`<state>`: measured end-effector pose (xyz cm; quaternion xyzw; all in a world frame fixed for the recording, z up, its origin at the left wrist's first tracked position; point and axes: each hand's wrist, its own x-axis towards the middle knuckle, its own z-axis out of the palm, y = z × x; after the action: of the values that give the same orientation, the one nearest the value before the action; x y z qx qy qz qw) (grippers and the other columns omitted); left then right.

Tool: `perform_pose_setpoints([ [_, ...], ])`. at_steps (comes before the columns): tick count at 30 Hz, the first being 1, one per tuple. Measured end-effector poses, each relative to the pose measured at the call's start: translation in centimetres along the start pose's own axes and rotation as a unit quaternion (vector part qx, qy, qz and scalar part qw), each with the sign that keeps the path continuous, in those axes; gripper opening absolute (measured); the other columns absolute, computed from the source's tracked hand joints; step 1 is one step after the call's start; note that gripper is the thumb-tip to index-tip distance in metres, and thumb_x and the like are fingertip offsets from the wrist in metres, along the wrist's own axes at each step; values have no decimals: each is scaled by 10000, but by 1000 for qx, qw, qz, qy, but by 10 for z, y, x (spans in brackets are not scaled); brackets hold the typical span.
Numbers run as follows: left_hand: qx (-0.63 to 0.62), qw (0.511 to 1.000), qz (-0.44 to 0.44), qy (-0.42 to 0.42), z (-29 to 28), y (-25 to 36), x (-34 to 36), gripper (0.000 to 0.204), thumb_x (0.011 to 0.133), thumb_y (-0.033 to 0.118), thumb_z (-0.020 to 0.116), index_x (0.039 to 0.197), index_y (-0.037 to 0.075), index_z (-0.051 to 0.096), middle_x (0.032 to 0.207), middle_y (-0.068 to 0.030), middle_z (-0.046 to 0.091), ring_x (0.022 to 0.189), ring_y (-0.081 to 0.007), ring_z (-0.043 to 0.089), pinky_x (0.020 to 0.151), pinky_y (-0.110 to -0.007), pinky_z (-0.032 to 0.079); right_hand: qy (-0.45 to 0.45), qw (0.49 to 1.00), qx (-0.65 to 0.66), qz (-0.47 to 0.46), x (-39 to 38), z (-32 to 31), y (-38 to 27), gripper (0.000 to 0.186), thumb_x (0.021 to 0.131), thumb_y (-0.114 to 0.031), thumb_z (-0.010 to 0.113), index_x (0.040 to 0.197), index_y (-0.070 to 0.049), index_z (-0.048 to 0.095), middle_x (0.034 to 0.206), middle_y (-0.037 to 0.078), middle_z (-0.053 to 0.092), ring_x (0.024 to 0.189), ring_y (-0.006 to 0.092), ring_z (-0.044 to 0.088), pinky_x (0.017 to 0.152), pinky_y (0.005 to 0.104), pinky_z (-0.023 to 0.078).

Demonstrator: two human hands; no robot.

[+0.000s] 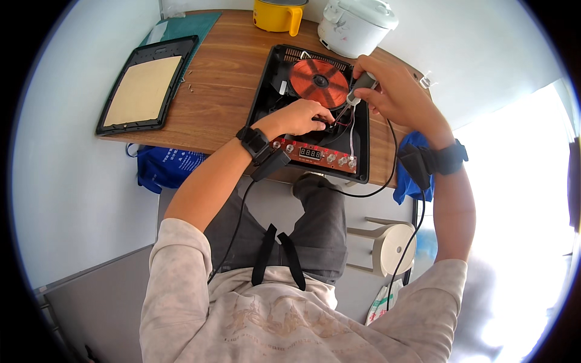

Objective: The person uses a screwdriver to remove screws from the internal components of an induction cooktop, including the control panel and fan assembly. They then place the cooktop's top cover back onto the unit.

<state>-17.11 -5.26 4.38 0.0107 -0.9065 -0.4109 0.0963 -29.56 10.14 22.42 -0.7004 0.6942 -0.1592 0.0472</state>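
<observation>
An opened induction cooker [364, 142] lies on the table with its insides exposed. In its far half sits a round copper coil [305, 91], and a red control board [289, 155] with a dark display runs along the near side. My right hand [393, 91] grips a screwdriver [362, 86] by its grey handle, its shaft slanting down to the left into the casing. Close to the tip, my left hand [298, 118] has its thumb and fingers pinched together over the parts just below the coil. What they hold, if anything, is hidden. Thin wires run beside them.
The cooker's black top cover [163, 51] lies at the left, partly on a green mat [203, 27]. Small screws [191, 89] lie beside it. A yellow pot [275, 15] and white rice cooker [354, 30] stand behind. A black cord [394, 151] hangs at the right, above a stool [393, 248].
</observation>
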Motion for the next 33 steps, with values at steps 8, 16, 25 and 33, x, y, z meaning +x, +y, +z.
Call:
perform_pose_setpoints([
  [8, 3, 1000, 5, -7, 0, 4, 1, 287, 897, 142, 683, 1175, 76, 699, 1105, -146, 676, 1061, -321, 629, 920, -406, 487, 35, 996, -38, 73, 1, 4, 11, 321, 880, -297, 712, 983, -18, 591, 726, 171, 618, 696, 338, 599, 647, 442, 455],
  [16, 1, 1000, 24, 1, 1, -6, 1, 288, 898, 156, 684, 1176, 83, 706, 1090, -151, 673, 1050, -326, 630, 907, -412, 488, 63, 987, -122, 85, -10, 8, -4, 364, 900, -337, 643, 1081, -44, 526, 781, 163, 630, 756, 359, 599, 708, 447, 474],
  [25, -6, 1000, 7, 0, 2, -4, 1, 288, 907, 161, 679, 1180, 71, 701, 1095, -147, 668, 1061, -322, 626, 914, -411, 482, 49, 997, -56, -36, -9, 6, -8, 263, 934, -242, 623, 1069, -40, 524, 883, 186, 634, 866, 389, 591, 747, 450, 464],
  [33, -10, 1000, 8, 2, 2, -3, 1, 298, 911, 176, 680, 1191, 74, 697, 1090, -144, 664, 1055, -326, 623, 919, -411, 481, 49, 975, -211, 46, -7, 12, -17, 283, 939, -327, 623, 1010, -56, 583, 852, 174, 653, 721, 381, 616, 639, 471, 489],
])
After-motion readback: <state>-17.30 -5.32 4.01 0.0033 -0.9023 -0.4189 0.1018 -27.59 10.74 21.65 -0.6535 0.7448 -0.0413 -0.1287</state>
